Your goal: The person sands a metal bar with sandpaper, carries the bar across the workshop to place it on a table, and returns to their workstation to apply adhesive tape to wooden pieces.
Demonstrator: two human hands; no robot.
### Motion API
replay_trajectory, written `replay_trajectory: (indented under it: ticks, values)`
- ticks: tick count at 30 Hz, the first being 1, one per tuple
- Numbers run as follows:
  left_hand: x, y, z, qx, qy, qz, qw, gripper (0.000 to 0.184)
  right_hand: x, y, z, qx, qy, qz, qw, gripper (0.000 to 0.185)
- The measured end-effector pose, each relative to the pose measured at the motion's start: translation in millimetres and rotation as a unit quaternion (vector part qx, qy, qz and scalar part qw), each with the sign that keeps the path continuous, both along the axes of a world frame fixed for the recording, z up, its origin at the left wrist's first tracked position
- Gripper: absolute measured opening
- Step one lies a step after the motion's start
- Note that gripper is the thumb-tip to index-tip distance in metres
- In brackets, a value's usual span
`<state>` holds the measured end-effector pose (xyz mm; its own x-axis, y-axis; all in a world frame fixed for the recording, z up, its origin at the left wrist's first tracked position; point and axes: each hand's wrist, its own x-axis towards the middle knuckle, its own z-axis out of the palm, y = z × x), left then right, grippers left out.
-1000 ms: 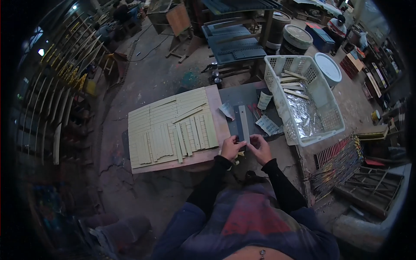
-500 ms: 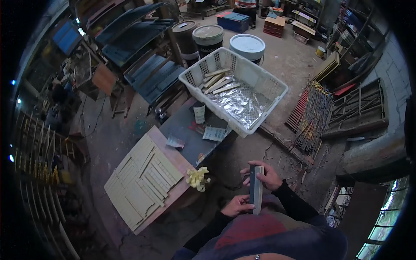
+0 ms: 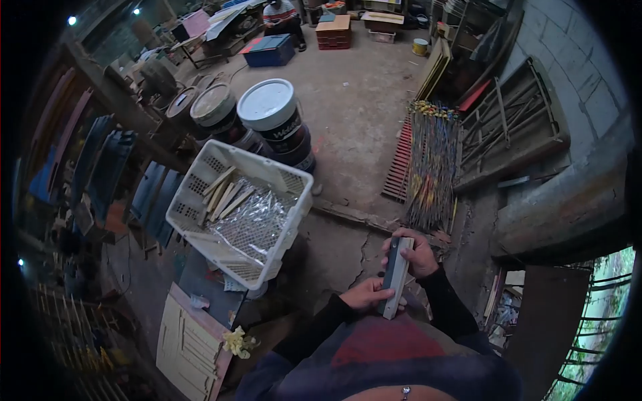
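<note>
A straight, slender bar point(image 3: 396, 277) is held in 2 bare hands just in front of the torso, well apart from the dark table point(image 3: 225, 304). In the view of 1.0 second ago, it was held close by the table's edge; it has since been brought nearer the body, and the view has been swung to the right. The white crate point(image 3: 271, 171) is now seen left of centre, and the pale strips point(image 3: 190, 347) at lower left.

The bar is faced in dark grey and sided in pale cream, with a small round mark near its far end, which is tilted slightly rightward. The near end is gripped by the left hand point(image 3: 368, 294), its thumb laid across; the far end is clasped by the curled fingers of the right hand point(image 3: 420, 255).
</note>
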<state>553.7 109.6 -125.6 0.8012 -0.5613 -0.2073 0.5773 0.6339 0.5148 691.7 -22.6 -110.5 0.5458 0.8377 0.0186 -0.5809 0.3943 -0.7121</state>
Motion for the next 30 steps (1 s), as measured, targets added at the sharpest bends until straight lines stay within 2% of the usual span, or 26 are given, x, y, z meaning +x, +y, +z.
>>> replay_trajectory:
  ticks: [2,4,8,10,12,14,16,18,21,24,26,27,30]
  values:
    - [44.1,-9.2,4.0,-0.007,0.004,0.0,1.0,0.031,34.8,-6.7,4.3,0.019,0.001,-0.01,1.0,0.038]
    - [79.7,-12.1,1.6,-0.102,0.021,0.002,0.995,0.035,63.5,-3.3,5.0,0.042,0.01,-0.011,0.999,0.038]
    - [135.5,-2.1,16.6,-0.087,-0.002,0.022,0.996,0.04,117.6,19.2,-0.9,0.073,0.031,0.006,0.997,0.037]
    - [167.5,10.7,24.1,-0.07,0.026,0.034,0.997,0.038,148.4,38.6,-6.5,0.115,0.084,0.029,0.989,0.039]
    - [205.9,29.0,20.5,-0.063,0.026,0.062,0.996,0.033,185.1,57.7,-13.5,0.122,0.08,0.031,0.989,0.044]
    - [249.9,53.3,23.8,-0.048,0.048,0.082,0.994,0.03,229.2,80.6,-12.1,0.096,0.091,0.026,0.991,0.051]
    - [294.2,84.3,19.7,0.036,0.032,0.115,0.992,0.027,276.5,109.9,-14.9,0.09,0.054,0.042,0.994,0.058]
    - [345.7,125.1,14.6,0.04,0.014,0.127,0.991,0.025,334.3,153.0,-5.5,0.114,0.108,0.074,0.985,0.062]
    - [427.1,195.9,21.9,0.056,-0.021,0.157,0.986,0.025,428.7,230.5,8.7,0.05,0.04,0.09,0.994,0.06]
    - [493.9,259.2,42.6,0.033,-0.03,0.197,0.979,0.027,497.3,294.3,31.5,-0.012,0.053,0.114,0.992,0.055]
    - [526.1,288.3,66.0,0.034,-0.021,0.201,0.979,0.028,537.3,333.5,49.2,0.027,0.013,0.116,0.993,0.051]
    - [539.8,300.3,76.3,0.015,-0.029,0.202,0.979,0.028,549.5,347.9,60.1,0.058,0.038,0.123,0.99,0.046]
    - [574.2,339.6,99.9,0.011,-0.033,0.201,0.979,0.029,591.4,385.7,58.3,0.09,0.011,0.15,0.985,0.046]
